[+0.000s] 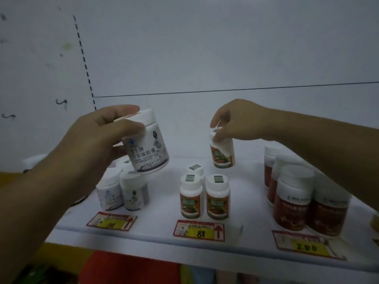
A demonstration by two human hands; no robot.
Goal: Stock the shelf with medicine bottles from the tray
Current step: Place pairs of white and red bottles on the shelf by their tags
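Clamping left hand [96, 138] round tilted jar [147, 146] at 9 o'clock, above shelved jars [123, 189]; pinching bottle [223, 154] cap with right hand [240, 121] at 3 o'clock. Possibly risking toppling those jars, judging by the tilt.

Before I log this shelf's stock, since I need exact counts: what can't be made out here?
- Tray: outside the head view.
- Left price tag: number blurred.
- White bottle row: rear ones hidden by the left hand and its white bottle.
- Dark red bottles: rear ones covered by the right forearm.
- Right edge: one item cut off.
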